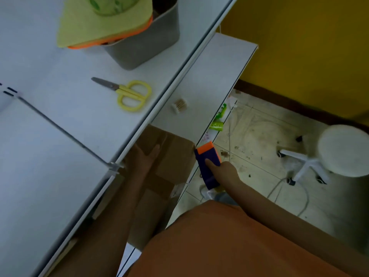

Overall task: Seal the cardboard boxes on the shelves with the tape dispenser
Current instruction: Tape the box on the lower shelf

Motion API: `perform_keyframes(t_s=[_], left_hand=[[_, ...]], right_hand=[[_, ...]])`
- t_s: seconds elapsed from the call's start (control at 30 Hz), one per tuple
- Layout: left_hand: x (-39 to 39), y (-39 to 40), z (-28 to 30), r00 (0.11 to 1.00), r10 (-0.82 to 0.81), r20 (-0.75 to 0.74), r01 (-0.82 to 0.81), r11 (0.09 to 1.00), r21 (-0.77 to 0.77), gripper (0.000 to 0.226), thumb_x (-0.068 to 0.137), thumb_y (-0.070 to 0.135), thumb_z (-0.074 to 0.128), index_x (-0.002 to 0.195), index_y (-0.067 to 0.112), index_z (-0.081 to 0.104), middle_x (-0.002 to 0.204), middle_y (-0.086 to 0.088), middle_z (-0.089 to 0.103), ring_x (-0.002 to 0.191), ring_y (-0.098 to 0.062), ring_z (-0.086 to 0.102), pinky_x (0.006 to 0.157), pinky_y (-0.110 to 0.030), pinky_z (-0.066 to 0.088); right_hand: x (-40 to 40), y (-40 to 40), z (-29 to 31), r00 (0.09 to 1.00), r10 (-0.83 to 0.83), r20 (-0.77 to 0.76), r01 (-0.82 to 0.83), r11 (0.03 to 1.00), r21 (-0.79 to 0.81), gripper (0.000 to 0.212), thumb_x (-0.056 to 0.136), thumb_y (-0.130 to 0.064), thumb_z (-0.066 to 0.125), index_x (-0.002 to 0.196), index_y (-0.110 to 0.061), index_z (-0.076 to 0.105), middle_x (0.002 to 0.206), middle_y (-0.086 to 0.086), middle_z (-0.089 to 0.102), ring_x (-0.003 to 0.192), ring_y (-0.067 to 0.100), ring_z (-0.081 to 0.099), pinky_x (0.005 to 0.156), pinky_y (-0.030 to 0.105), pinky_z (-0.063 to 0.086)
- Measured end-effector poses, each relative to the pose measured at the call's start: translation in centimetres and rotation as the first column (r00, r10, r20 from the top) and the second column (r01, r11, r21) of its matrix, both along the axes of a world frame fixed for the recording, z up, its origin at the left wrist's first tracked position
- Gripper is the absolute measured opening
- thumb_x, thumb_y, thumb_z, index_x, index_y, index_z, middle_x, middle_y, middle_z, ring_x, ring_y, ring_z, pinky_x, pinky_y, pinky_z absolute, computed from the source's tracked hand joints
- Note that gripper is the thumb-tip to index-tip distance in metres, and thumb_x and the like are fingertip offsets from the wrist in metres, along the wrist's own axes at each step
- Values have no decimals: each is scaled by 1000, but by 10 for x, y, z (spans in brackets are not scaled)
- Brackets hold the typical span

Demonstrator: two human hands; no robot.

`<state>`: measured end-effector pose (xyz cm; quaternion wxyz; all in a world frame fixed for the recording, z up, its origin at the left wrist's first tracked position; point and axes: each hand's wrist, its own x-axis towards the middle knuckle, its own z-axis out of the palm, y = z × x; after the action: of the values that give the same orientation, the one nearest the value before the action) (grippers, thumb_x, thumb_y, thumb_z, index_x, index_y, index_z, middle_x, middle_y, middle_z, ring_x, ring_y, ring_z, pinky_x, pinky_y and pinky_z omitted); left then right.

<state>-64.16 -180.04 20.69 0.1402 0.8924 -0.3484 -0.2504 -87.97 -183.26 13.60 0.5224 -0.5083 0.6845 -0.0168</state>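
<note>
**Box on the lower shelf, dispenser at its right corner**

Farthest left, the pale grey surface (50, 120) runs diagonally, and its long front edge overhangs the shelf below. On it, well back from that edge, lie yellow-handled scissors (127, 92) with the blades closed. Behind them stands a grey plastic bin (143, 47) with a green and orange cloth draped over its rim. The stretch of surface between the scissors and the front edge is bare.

Under the overhang the left hand (144, 158) lies flat on top of the brown cardboard box (175, 162), fingers straight and spread, pressing the flaps. The box sits on the narrow white lower shelf (211, 76), its near right corner reaching the shelf's outer edge. Beyond the box the shelf holds only a small bundle of cotton swabs (179, 105), set in from both edges.

Just beside that corner, the right hand (223, 172) grips the purple and orange tape dispenser (208, 164), with one finger laid along its body. The orange end touches the box's corner, out past the shelf edge and above the floor.

To the right the tiled floor (259, 140) is littered, with a cable looping across it. A white wheeled stool (343, 150) stands well apart from the arm, in front of the yellow wall (309, 47).
</note>
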Motion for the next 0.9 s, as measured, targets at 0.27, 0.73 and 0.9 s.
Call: perform_keyframes(t_s=[0.27, 0.73, 0.9], left_hand=[[-1, 10, -21, 998, -60, 18, 60, 998, 3, 99, 68, 66, 79, 133, 4, 38, 130, -17, 51, 114, -36, 57, 94, -51, 50], [-39, 12, -31, 953, -286, -103, 294, 953, 67, 88, 72, 60, 81, 126, 6, 36, 124, -13, 56, 104, -30, 62, 84, -46, 56], [-54, 4, -33, 921, -343, -185, 350, 937, 3, 76, 87, 45, 74, 142, 14, 32, 134, -13, 52, 110, -25, 59, 89, -38, 53]], right_hand=[[-41, 13, -10, 985, 85, -149, -75, 995, 69, 48, 97, -52, 49, 85, -6, 51, 66, 5, 52, 55, 16, 50, 48, 24, 36], [-29, -37, 16, 989, -123, -86, 65, 867, -494, 39, 100, -46, 48, 108, -8, 50, 74, 3, 50, 55, 12, 46, 47, 26, 31], [-10, -42, 6, 999, -39, 2, 36, 896, -444, 38, 98, -44, 53, 106, -7, 55, 82, 10, 58, 65, 18, 52, 60, 34, 47]])
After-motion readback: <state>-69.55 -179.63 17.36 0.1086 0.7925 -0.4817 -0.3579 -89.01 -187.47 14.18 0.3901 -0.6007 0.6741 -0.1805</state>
